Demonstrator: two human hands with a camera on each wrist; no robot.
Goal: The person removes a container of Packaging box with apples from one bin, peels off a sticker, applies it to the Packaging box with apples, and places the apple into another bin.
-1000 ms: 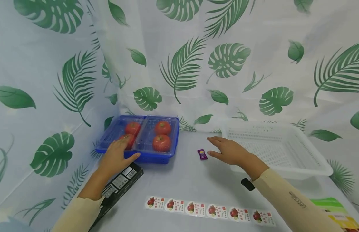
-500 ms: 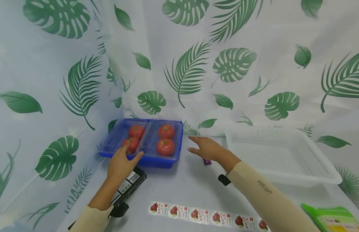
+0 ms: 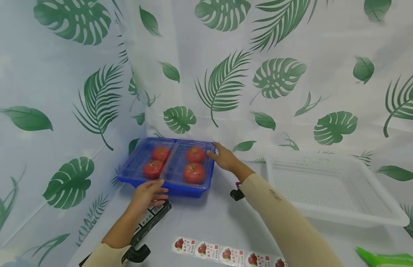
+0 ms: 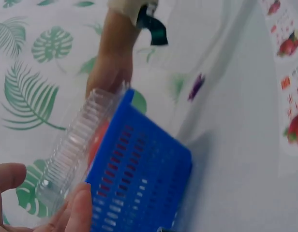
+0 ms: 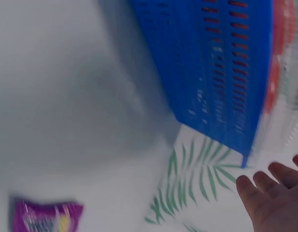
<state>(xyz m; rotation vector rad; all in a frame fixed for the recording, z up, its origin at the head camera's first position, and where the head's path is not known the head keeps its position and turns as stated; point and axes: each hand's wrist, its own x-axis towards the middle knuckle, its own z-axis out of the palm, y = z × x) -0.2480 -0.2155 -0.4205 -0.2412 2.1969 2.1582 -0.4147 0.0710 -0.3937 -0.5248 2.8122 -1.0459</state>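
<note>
A blue plastic basket [image 3: 184, 191] with slotted walls stands against the back left. In it sit two clear plastic boxes [image 4: 74, 145], side by side. Red apples [image 3: 194, 173] show through their tops, two in each box. My left hand [image 3: 147, 196] is at the basket's front wall, thumb up by the rim and fingers spread apart. At the back right corner, my right hand [image 3: 226, 158] reaches along the rim with its fingers extended. The right wrist view has these fingers [image 5: 277, 193] just below the basket's corner. Neither hand has its fingers curled round anything.
A black printed box [image 3: 154, 218] lies under my left forearm. Along the front runs a strip of apple stickers [image 3: 210, 253]. A white perforated basket [image 3: 326, 212] stands on the right, with a green bag [image 3: 386, 258] nearer me. A small purple packet [image 5: 47, 216] lies by my right wrist.
My right hand has moved left from beside the purple packet to the blue basket's right rim. My left hand has shifted from over the left apples to the basket's front wall.
</note>
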